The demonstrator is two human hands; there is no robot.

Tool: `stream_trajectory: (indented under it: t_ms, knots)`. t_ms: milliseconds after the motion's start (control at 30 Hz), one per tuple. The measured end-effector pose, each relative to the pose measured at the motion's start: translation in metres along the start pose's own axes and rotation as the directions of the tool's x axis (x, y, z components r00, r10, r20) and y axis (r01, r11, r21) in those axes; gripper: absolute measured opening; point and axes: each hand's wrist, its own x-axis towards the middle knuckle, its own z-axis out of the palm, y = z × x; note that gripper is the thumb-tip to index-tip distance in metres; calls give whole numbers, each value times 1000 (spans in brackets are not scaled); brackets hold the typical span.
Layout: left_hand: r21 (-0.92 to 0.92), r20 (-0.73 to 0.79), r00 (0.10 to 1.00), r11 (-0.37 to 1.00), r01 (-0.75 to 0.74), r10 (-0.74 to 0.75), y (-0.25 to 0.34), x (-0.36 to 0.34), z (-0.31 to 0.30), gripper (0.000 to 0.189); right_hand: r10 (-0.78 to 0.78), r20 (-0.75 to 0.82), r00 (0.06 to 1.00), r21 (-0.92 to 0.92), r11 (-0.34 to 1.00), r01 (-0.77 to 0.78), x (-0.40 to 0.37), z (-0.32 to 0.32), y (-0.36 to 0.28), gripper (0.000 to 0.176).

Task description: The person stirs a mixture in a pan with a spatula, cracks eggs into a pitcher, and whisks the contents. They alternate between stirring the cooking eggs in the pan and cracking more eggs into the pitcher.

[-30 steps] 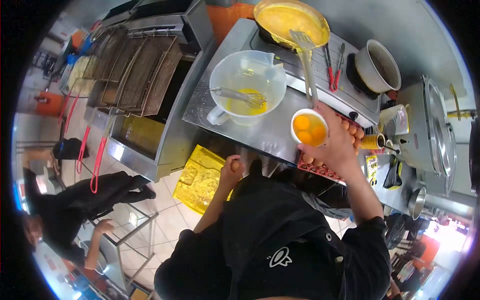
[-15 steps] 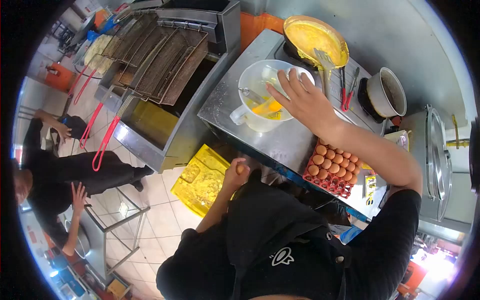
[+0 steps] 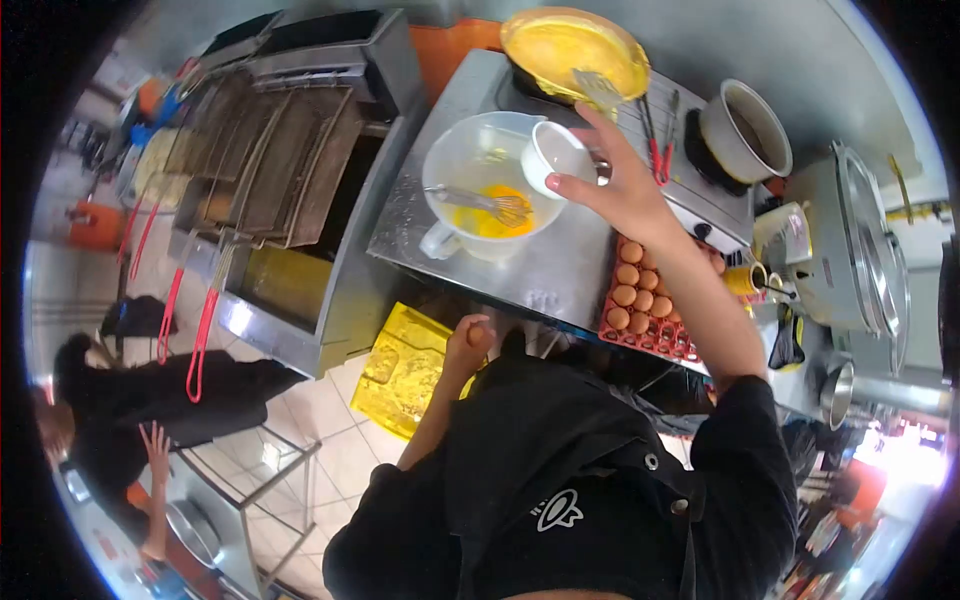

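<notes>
White cup [image 3: 556,152] tilts in outstretched right hand [image 3: 618,192] (left hand [image 3: 463,350] grips 1 egg [image 3: 479,334]).

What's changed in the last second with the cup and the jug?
The right hand carried the cup from above the tray to the jug and tipped it; its two yolks are now in the jug and the cup looks empty. The left hand kept hold of its egg. Whisk and pan stayed put.

A pan of yellow mix [image 3: 560,45] sits near a grey pot [image 3: 745,130], fryer baskets [image 3: 270,150] further left.
</notes>
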Motion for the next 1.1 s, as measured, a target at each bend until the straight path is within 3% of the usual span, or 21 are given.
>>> stream_trajectory:
  t_ms: [33,67,133,167,200,233,333,433,467,533,600,667,767,867,967,1000,1033,1067,1100]
  knots:
    - [0,9,1000,1000,-20,20,6,2,1,30,42,-40,998,198,980,-33,-13,0,12,94]
    - [-1,19,999,999,-43,43,9,5,4,28,61,-67,996,192,980,-47,-28,-1,21,94]
    - [24,46,997,998,-59,58,8,10,9,26,79,-145,986,368,929,-20,-65,3,39,94]
    - [48,53,995,995,-92,90,8,14,9,26,43,-197,980,376,926,34,-83,11,58,95]
    - [71,63,991,989,-126,122,8,17,10,26,91,-208,974,382,924,-5,-99,17,59,93]
    - [30,100,995,999,27,-30,15,17,11,24,139,-229,963,302,951,-65,-116,24,68,91]
    - [-31,207,974,994,106,-97,14,24,20,21,226,-287,931,-107,958,-266,-161,33,87,90]
    - [-2,270,960,997,83,-79,16,36,23,20,191,-497,847,-119,951,-284,-200,26,117,89]
    - [-6,270,956,993,116,-110,16,39,24,20,330,-530,781,8,923,-384,-217,12,115,86]
    - [11,331,936,992,127,-123,27,45,32,21,268,-729,631,-73,885,-460,-252,-12,139,85]
    - [-85,377,900,960,268,-218,40,47,38,21,165,-857,489,-175,798,-577,-292,-38,175,84]
    - [-78,400,888,957,280,-227,40,50,48,18,207,-924,322,-100,681,-725,-325,-68,205,83]
    - [-70,432,877,962,264,-209,45,54,61,14,195,-935,295,-139,564,-814,-359,-94,252,88]
    - [-201,414,893,939,279,-177,45,57,64,15,283,-883,374,-175,541,-823,-371,-108,307,98]
    - [-164,255,948,957,238,-191,40,59,48,16,289,-868,404,-108,684,-721,-369,-107,325,97]
    - [-181,219,958,958,224,-183,38,58,41,16,321,-855,407,-106,660,-743,-366,-106,322,98]
    - [-206,-41,984,965,160,-171,36,57,33,15,295,-855,427,-141,660,-738,-367,-103,327,99]
    - [-215,-290,944,972,96,-158,35,55,25,17,261,-857,443,-179,657,-733,-368,-101,325,94]
    - [-174,-392,920,983,-53,-20,43,54,13,26,186,-882,433,-231,630,-741,-368,-97,324,88]
